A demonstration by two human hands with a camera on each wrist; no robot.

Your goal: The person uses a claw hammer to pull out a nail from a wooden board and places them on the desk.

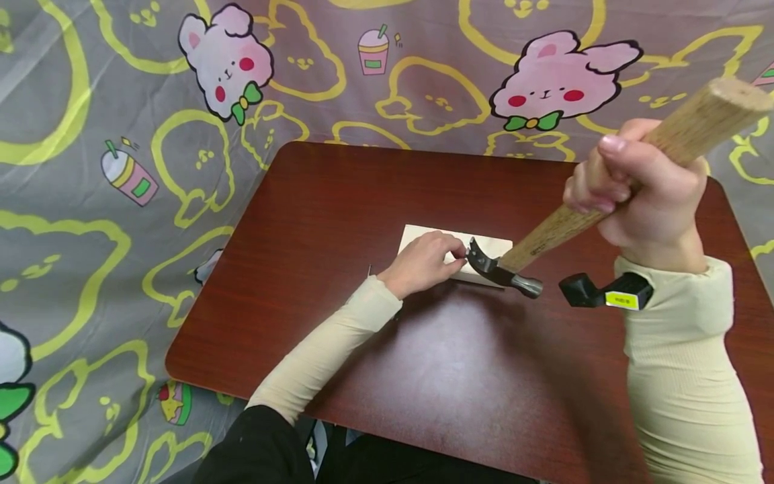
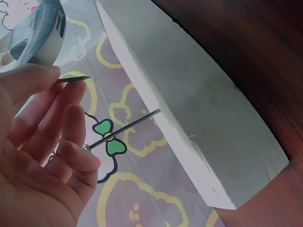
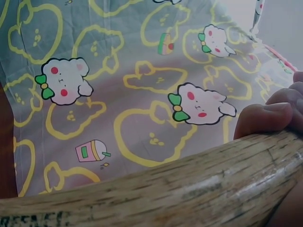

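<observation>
My left hand (image 1: 426,261) is over a pale wooden block (image 1: 496,245) on the table. In the left wrist view, its thumb and index finger pinch a nail (image 2: 75,79), whose pointed tip shows. A second nail (image 2: 125,128) stands with its lower end at the block's bright face (image 2: 180,146), its head close to the curled lower fingers. Higher up, my right hand (image 1: 650,185) grips the wooden handle (image 1: 556,232) of a claw hammer. The hammer's dark head (image 1: 502,272) appears beside the left fingertips. In the right wrist view, fingers wrap the handle (image 3: 156,189).
A dark red-brown table (image 1: 314,208) with rounded corners carries the block. Behind it and to the left hangs a grey cloth (image 1: 314,87) printed with rabbits and yellow outlines. A black device (image 1: 605,292) with a yellow label is worn on the right wrist.
</observation>
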